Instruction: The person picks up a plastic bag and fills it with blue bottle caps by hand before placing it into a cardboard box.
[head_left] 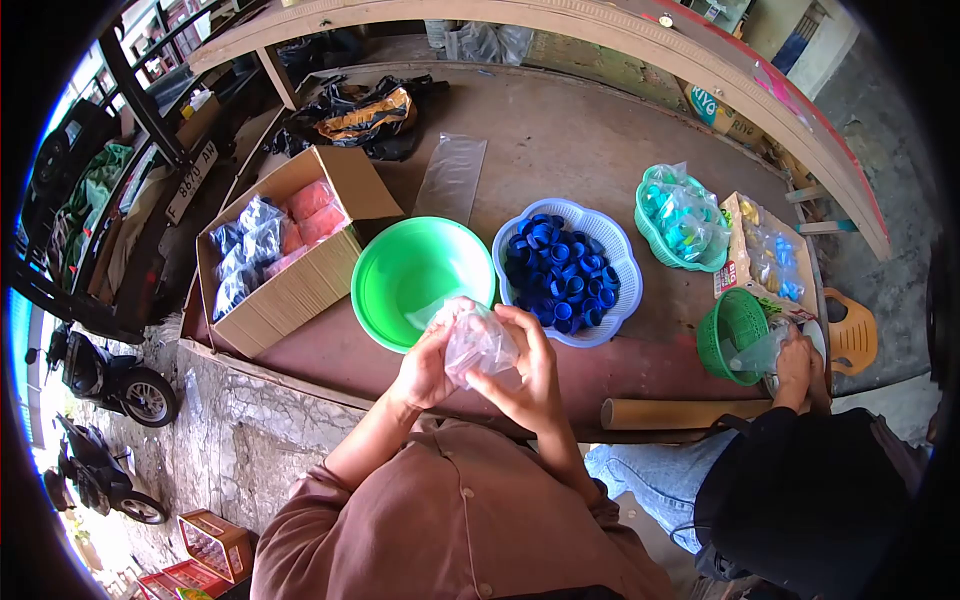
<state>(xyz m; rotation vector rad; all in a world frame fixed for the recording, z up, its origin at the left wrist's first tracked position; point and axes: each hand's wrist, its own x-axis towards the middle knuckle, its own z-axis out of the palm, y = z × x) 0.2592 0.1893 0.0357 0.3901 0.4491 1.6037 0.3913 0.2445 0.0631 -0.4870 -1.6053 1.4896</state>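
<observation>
A clear plastic bag is held in front of my chest, crumpled and see-through; I cannot make out whether anything lies inside. My left hand grips its left side with the fingers closed. On the other side, my right hand has thumb and fingers curved around the bag. Just beyond the hands stands a bright green basin, with no contents visible in the part that shows. To its right a light blue scalloped basket holds many dark blue plastic caps.
Left stands a cardboard box of bagged blue and red pieces. A flat plastic sheet and a black bag lie behind. Rightward are a turquoise basket, another carton and a green basket near a co-worker's hands.
</observation>
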